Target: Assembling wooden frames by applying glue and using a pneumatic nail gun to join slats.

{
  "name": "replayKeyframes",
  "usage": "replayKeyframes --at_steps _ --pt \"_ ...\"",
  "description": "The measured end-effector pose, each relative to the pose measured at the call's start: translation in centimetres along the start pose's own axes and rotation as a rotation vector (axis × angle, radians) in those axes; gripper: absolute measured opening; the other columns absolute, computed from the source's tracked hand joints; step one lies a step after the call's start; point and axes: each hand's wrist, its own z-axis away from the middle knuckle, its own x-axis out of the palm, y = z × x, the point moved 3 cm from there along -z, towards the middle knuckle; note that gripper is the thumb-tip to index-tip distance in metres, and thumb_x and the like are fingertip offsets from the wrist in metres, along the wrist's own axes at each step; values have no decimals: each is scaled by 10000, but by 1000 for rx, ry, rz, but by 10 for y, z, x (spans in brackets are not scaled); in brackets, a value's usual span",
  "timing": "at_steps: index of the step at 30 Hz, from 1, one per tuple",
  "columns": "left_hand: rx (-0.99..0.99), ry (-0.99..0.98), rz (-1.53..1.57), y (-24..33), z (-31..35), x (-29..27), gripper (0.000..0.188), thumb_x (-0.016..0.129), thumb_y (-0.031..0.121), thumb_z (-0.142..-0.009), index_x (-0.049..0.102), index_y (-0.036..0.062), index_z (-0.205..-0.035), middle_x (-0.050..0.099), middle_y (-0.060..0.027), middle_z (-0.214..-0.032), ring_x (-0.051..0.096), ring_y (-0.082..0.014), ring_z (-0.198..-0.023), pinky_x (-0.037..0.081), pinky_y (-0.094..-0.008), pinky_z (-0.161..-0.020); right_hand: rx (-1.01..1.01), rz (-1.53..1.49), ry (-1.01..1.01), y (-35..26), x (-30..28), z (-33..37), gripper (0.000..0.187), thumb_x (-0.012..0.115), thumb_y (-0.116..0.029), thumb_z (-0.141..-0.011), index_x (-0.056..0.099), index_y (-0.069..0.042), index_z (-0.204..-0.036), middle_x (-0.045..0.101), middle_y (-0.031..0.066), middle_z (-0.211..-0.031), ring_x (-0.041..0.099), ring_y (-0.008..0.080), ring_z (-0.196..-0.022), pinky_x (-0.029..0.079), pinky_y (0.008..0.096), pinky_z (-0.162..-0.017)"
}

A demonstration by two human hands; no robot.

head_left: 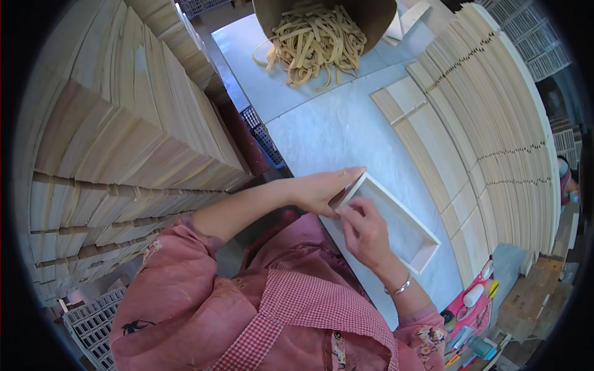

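Note:
A white rectangular frame (402, 211), like the walls of a shallow box, stands on the pale tabletop in front of me. Whether it has a bottom is hard to tell. My left hand (329, 190) grips its far left end, fingers along the outside of the short wall. Over the near left corner, my right hand (369, 234) is bent inward with its fingers pinched together against the frame's edge. What those fingertips hold, if anything, is hidden. A bangle sits on the right wrist.
Brown container (387, 18) spills tan strips (318, 43) at the table's far end. Thin wooden boards (489, 123) are stacked in rows along the right. Tall stacks of boards (136, 123) rise on my left. A pink tray of small tools (473, 309) lies at lower right.

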Motion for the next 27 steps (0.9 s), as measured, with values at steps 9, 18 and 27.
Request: replayKeyframes --at_steps 9,18,27 --pt "-286 -222 210 13 -5 -8 1066 796 75 -729 167 -18 -1584 401 -248 -1530 602 -384 -1050 533 -407 -907 -230 324 87 84 44 -228 260 584 32 -860 688 -54 -1083 600 98 -1077 613 319 -801 517 407 -723" --pt "-331 -255 237 11 -4 -7 1093 808 94 -715 160 -10 -1589 378 -248 -1543 593 -407 -1105 515 -425 -946 -66 260 67 83 48 -239 110 607 19 -829 639 -28 -923 602 104 -1040 608 321 -805 513 398 -720" --pt "-216 -192 218 4 -4 -5 1084 810 85 -703 183 -11 -1583 441 -267 -1484 582 -412 -1131 503 -413 -973 174 -80 339 62 -57 -147 74 674 -45 -837 614 -24 -875 618 47 -771 559 193 -690 485 291 -669"
